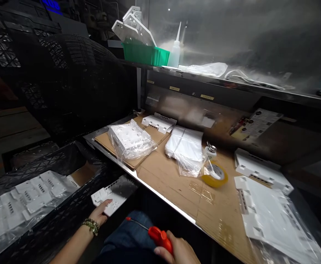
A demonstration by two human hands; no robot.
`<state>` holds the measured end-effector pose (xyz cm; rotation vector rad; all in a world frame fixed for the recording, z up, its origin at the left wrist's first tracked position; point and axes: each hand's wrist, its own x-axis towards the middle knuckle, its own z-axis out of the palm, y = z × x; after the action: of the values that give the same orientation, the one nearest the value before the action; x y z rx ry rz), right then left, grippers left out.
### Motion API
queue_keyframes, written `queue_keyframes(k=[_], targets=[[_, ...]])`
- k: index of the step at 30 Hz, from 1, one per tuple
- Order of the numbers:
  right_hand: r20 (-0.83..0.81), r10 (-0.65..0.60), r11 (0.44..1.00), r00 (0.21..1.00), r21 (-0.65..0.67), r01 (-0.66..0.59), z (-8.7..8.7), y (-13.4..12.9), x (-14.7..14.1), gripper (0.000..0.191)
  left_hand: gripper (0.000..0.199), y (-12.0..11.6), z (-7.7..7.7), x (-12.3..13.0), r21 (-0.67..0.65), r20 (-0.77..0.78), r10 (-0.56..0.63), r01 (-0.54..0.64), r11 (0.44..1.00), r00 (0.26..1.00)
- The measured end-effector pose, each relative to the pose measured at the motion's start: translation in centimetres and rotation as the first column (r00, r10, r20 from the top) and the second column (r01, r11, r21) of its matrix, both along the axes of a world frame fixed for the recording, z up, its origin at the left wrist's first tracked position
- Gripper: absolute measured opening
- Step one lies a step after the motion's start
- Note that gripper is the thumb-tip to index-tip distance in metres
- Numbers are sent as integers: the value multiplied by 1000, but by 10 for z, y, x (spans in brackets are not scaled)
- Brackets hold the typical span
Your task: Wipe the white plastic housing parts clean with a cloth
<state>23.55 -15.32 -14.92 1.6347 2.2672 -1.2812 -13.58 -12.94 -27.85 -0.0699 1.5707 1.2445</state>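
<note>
My left hand (102, 213), with a beaded bracelet at the wrist, grips the near edge of a white plastic housing (115, 194). This housing is held tilted below the table's front edge, its inner side with small posts facing up. In my right hand (178, 249), low in the picture above my lap, is a red air blow gun (160, 238). Its thin metal nozzle points left toward the housing and ends in a red tip; the two are apart. Fingers are closed around the gun's handle, partly hidden by it.
At left stands a black crate (64, 216) with bagged white housings (30, 201). The cardboard-covered table (174, 194) bears a bagged stack of housings (131, 137), plastic bags (185, 143), yellow tape (220, 179), a pump bottle (210, 151) and more housings (276, 216). Above runs a shelf with a green bin (145, 55).
</note>
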Motion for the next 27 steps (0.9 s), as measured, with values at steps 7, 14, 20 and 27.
queue_keyframes(k=[7,14,20,27], targets=[[-221,-40,997,975,-80,23,5,15,7,53,15,-10,28,-38,58,-744,-359,590,805,564],[-196,-98,995,976,-45,91,9,21,25,49,47,-7,51,-60,-132,-972,-234,905,405,-37],[-134,-169,986,976,-29,167,3,14,28,49,42,-4,45,-67,-268,-961,-166,894,359,-221],[-161,-185,983,969,-38,181,3,10,22,46,50,-14,47,-58,-303,-953,-155,841,448,-260]])
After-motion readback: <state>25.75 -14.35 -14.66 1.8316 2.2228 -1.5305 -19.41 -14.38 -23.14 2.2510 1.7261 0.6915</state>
